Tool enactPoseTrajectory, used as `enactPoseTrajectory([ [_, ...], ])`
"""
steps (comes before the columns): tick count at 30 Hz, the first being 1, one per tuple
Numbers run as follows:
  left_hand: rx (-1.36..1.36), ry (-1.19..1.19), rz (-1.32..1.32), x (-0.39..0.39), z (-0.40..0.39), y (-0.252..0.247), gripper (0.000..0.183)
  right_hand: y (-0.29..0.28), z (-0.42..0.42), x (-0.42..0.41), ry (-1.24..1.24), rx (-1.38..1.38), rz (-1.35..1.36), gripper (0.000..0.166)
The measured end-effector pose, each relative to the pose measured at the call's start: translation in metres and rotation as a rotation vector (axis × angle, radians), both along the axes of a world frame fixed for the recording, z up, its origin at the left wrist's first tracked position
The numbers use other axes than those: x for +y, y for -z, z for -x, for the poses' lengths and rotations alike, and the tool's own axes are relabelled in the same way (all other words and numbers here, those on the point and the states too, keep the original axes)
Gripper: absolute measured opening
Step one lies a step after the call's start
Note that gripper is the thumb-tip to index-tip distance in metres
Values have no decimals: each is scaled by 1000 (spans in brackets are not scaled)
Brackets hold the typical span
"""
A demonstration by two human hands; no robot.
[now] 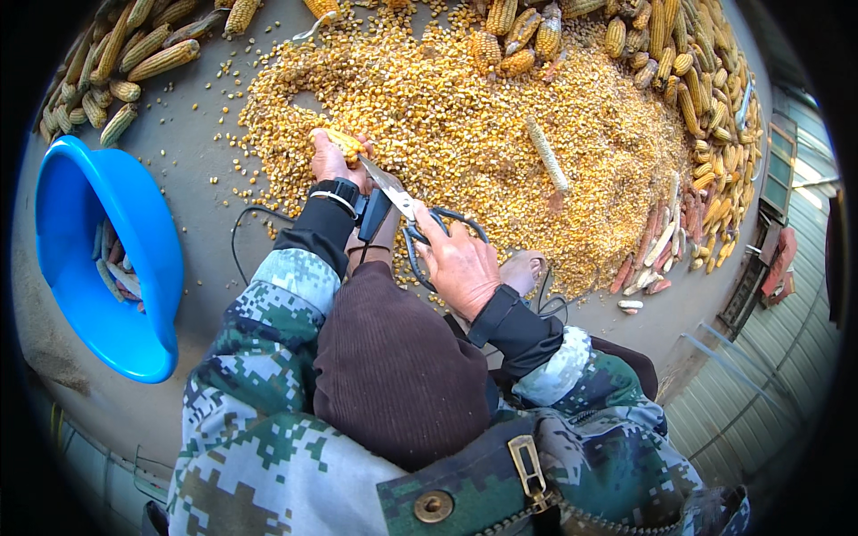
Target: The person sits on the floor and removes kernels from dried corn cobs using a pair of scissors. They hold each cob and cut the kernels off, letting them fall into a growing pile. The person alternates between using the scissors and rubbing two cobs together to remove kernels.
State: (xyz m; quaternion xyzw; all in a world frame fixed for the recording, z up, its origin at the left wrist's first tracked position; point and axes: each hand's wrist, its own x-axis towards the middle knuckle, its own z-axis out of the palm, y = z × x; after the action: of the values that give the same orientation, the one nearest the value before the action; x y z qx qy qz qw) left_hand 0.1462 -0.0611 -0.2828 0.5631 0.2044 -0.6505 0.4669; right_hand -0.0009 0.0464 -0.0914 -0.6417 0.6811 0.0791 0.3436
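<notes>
My left hand (333, 161) holds an ear of yellow corn (343, 143) just above the wrist with the black watch and white band. In my right hand (461, 261) is a pair of scissors (401, 197) with black handles; the blades point up and left, and their tip meets the ear near my left fingers. The blades look closed together. Both hands are over the near left part of a wide heap of loose corn kernels (469, 127). A bare cob (546, 153) lies on the heap, right of my hands. My palm hides part of the ear.
A blue plastic basin (164, 268) with several cobs inside stands at the left. Unshelled ears (164, 60) lie at the upper left, and a large pile (704, 87) rises at the right. Stripped cobs (660, 248) lie beside the heap. A black cable (236, 234) crosses the floor.
</notes>
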Motion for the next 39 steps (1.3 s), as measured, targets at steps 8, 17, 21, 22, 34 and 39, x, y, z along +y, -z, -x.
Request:
enactPoseTrajectory([
  [8, 18, 166, 74, 18, -12, 6, 61, 5, 3, -22, 570, -708, -386, 42],
  [17, 6, 189, 142, 26, -14, -6, 61, 14, 2, -25, 294, -459, -306, 46],
  [21, -83, 267, 102, 31, -21, -9, 63, 26, -9, -36, 553, -707, -508, 43],
  [22, -57, 220, 120, 30, -21, -7, 62, 27, -14, -36, 306, -499, -315, 43],
  [34, -69, 281, 126, 36, -34, 8, 56, 39, -28, -63, 619, -723, -587, 42],
  [39, -59, 221, 177, 38, -37, 19, 58, 41, -26, -55, -160, -59, -77, 48],
])
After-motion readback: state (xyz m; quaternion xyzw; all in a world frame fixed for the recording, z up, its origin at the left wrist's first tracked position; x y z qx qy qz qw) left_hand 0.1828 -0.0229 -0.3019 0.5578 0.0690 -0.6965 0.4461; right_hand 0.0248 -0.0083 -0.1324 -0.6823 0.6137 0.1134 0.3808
